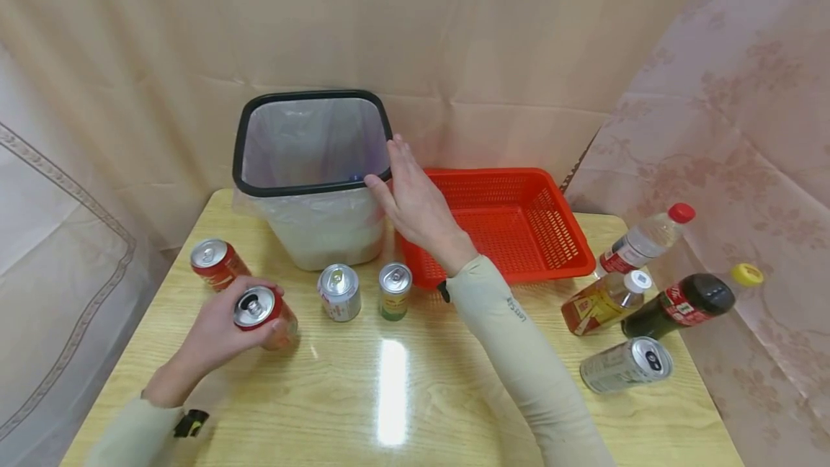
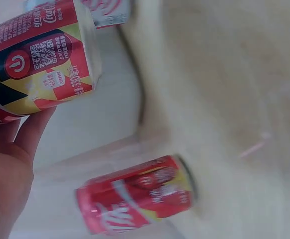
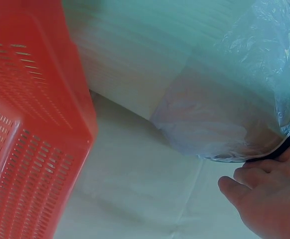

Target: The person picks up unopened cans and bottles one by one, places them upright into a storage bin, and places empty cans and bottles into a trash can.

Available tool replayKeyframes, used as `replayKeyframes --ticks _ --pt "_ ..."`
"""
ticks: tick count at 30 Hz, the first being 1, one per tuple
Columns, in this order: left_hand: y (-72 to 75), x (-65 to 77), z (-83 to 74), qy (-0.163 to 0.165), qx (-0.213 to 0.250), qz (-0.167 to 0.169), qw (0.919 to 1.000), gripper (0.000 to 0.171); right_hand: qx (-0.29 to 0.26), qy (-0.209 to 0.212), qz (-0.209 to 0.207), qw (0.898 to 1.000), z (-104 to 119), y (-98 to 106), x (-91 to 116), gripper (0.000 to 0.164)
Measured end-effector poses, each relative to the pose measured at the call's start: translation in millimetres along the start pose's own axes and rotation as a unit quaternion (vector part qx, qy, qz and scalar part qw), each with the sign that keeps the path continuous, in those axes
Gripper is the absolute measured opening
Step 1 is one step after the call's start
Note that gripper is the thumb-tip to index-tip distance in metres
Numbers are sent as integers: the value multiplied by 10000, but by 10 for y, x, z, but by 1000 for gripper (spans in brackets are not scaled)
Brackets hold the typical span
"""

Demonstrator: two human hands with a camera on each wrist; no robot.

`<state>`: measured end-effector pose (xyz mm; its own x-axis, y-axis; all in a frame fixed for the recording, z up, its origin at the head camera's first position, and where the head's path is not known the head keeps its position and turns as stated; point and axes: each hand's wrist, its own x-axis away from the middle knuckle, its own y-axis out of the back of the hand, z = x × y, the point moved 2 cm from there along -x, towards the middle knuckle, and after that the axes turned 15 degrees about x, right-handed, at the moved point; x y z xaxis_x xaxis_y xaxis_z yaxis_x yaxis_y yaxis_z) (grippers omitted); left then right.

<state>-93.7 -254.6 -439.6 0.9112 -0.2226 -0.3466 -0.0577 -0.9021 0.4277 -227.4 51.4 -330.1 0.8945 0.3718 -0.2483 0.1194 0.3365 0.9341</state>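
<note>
My left hand [image 1: 223,326] grips an opened red cola can [image 1: 280,326], its label turned toward the left wrist view. Behind that hand stands another red can [image 1: 217,264]. At the near right corner of the black-rimmed trash bin [image 1: 337,229] is my right hand [image 1: 415,197], fingers extended and touching the rim or very close to it. Two small cans stand in front of the bin: a white and pink can [image 1: 340,292] and a yellow-green can [image 1: 394,292]. In the right wrist view, the thumb side of the right hand [image 3: 269,189] lies beside the dark rim.
A red plastic basket [image 1: 538,269] sits right of the bin, partly behind the right arm. At the table's right edge are a red-capped bottle [image 1: 638,243], a white-capped tea bottle [image 1: 599,305], a yellow-capped cola bottle [image 1: 687,301] and a tilted pale can [image 1: 616,367]. Curtains hang behind.
</note>
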Motion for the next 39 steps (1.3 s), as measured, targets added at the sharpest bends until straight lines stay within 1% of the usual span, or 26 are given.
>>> replayKeyframes --ticks 7,11,14,18,21,24,27,30,34,36,39 --pt "67 -77 -265 -401 90 -210 9989 56 8 -12 -8 10000 -2 -5 4 83" --pt "97 -140 -410 -794 180 -187 9965 59 29 -3 -4 10000 -3 -1 4 83" --pt "127 -197 -510 -1187 325 -175 9922 61 49 -18 20 10000 -6 -1 3 83" --pt "158 -277 -636 -1737 810 -212 9812 60 71 -30 37 10000 -9 -2 3 84" --pt "171 -336 -740 -2133 1248 -271 9686 60 92 -4 7 10000 -10 -2 3 84" --pt "171 -394 -892 -2487 1742 -389 9520 67 87 6 -6 10000 -9 1 6 84" --pt "160 -462 -1091 -2850 2192 -465 9320 66 63 -14 5 10000 -7 5 11 84" --pt "148 -543 -1276 -3241 2452 -524 9122 62 59 -26 17 10000 -5 5 11 84" --pt "153 -648 -1448 -3722 2761 -722 8832 58 76 -29 20 10000 -2 1 8 84" --pt "162 -690 -1515 -3779 2935 -823 8742 58 90 -38 18 10000 -1 -3 6 84" --pt "156 -756 -1607 -3814 3046 -1038 8666 58 85 -44 1 10000 1 -7 4 84"
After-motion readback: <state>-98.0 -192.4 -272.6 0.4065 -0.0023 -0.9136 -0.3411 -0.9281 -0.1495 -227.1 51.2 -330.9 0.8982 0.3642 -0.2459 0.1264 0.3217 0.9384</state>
